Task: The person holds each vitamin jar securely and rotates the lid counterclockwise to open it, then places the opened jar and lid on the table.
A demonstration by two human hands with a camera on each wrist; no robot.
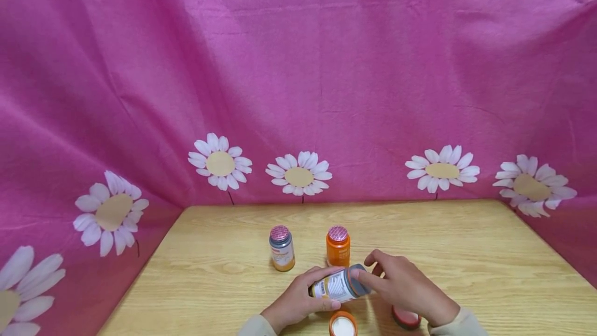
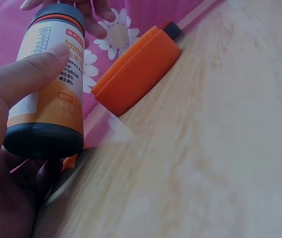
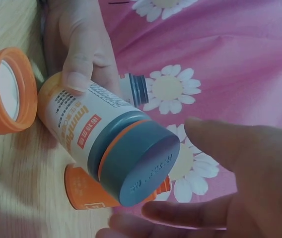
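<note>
My left hand (image 1: 300, 294) grips a supplement bottle (image 1: 333, 288) round its body. The bottle is tilted, its capped end toward the right and its dark base showing in the left wrist view. Its label is white and orange, and a dark grey cap (image 3: 141, 163) sits on it above a thin orange ring. My right hand (image 1: 403, 284) is at that cap with thumb and fingers spread; the right wrist view shows a gap between them and the cap. Below the held bottle, a loose orange cap (image 1: 343, 325) lies with its white liner showing.
Farther back on the wooden table (image 1: 224, 274) stand two uncapped bottles with pink foil seals, a grey one (image 1: 282, 254) and an orange one (image 1: 338, 248). A dark cap with a red inside (image 1: 407, 319) lies under my right wrist. Pink daisy cloth (image 1: 364, 92) hangs around the table.
</note>
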